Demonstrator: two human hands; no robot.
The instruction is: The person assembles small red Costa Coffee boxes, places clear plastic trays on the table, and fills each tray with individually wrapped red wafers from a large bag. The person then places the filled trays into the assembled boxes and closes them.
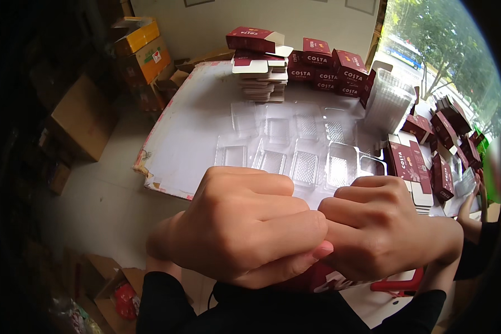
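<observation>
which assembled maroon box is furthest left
The maroon box lying atop the pile of flat cartons; every other assembled maroon box sits farther right.

The left hand (247,222) hides part of the table (183,133).

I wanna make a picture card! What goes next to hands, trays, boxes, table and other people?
Left hand: curled, meeting the right
Right hand: curled; anything inside is hidden
Clear plastic trays: laid out beyond the hands
Maroon boxes: piled at the far side
Table: white top
Another person's hand: at the right edge
</observation>
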